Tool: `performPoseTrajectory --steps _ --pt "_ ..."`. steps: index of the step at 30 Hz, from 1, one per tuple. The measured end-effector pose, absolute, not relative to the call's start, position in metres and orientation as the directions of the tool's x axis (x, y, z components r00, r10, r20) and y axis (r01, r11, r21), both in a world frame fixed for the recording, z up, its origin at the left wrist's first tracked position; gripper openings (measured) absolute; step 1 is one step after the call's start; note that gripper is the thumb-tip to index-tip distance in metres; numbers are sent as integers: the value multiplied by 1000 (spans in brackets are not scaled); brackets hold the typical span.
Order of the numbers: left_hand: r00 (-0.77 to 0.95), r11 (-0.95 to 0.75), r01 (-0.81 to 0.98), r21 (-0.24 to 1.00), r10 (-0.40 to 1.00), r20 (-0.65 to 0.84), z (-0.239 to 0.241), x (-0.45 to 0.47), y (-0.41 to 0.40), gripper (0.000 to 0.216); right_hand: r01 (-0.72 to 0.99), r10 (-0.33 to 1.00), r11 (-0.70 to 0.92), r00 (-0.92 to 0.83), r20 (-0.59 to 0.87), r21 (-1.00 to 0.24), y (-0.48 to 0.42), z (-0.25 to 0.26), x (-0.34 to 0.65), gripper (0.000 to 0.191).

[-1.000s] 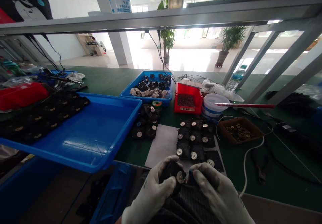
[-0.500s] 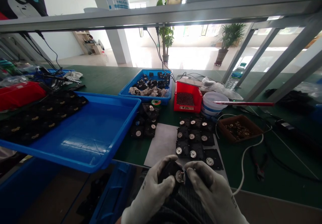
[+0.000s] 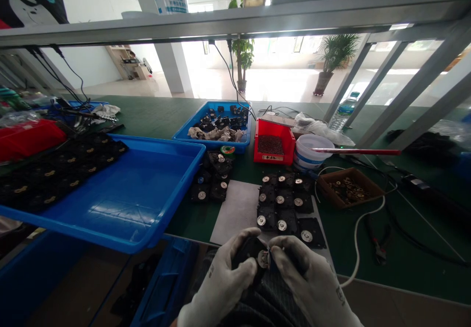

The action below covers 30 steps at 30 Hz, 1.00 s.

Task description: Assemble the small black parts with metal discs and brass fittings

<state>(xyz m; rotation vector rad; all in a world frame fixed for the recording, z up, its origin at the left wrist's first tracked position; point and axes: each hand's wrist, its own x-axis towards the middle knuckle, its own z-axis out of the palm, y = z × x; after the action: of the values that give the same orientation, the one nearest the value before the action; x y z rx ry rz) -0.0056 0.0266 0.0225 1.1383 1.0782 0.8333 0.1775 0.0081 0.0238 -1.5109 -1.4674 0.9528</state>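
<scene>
Gloved in white, my left hand (image 3: 230, 273) grips a small black part with a silver metal disc (image 3: 263, 259) on its face, just in front of the bench edge. My right hand (image 3: 303, 273) has its thumb and fingers pinched at the disc's right side; what lies between those fingertips is too small to make out. Ahead of my hands, rows of similar black parts with silver discs (image 3: 281, 225) rest on a white sheet (image 3: 235, 207). A few more such parts (image 3: 201, 195) sit to the left of the sheet.
A big blue tray (image 3: 121, 219) with black parts is at left. Farther back stand a smaller blue tray (image 3: 230, 144), a red bin (image 3: 274, 158) of small pieces and a white bucket (image 3: 312, 158). A brown box (image 3: 349, 187) of small metal pieces and pliers (image 3: 379, 243) lie right.
My right fingertips have shifted very slightly at the disc's edge. The left hand still holds the black part in nearly the same place.
</scene>
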Motion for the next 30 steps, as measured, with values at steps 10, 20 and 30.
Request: performPoseTrajectory --steps 10,20,30 --pt "300 267 8 964 919 -257 21 -7 29 56 352 998 -17 61 5 -936 10 29 176 23" --pt "304 271 10 963 916 -261 28 -3 30 57 340 997 -54 63 -35 -939 9 31 177 25" --pt "313 301 18 953 904 -291 29 -2 28 57 301 998 -39 58 -23 -953 8 24 179 24"
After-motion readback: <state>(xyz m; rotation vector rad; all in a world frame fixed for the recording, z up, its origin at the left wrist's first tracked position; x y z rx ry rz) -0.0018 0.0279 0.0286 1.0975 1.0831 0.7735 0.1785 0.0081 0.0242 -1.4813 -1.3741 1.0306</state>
